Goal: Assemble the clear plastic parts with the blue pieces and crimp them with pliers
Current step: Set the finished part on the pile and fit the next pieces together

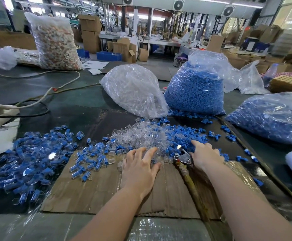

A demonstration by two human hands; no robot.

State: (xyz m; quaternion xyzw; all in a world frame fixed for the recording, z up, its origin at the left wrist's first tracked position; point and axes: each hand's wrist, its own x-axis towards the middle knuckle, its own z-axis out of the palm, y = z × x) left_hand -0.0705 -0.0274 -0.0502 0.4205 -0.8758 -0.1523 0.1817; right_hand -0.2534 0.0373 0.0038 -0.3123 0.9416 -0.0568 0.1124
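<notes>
A heap of clear plastic parts (141,136) lies on the cardboard sheet (93,192), mixed on its right with loose blue pieces (181,134). My left hand (140,167) hovers palm down with fingers spread, its fingertips touching the near edge of the clear heap. My right hand (205,155) reaches into the blue pieces with fingers extended, and its fingertips are partly buried. Pliers (182,156) lie on the cardboard just left of my right hand, jaws pointing away and handles running back under my forearm. A pile of assembled blue-and-clear pieces (34,159) sits at the left.
Behind the heap stand a bag of clear parts (134,89) and a bag of blue pieces (195,87); another blue-filled bag (270,117) lies at the right. Cables and a white device (2,110) occupy the far left of the dark table.
</notes>
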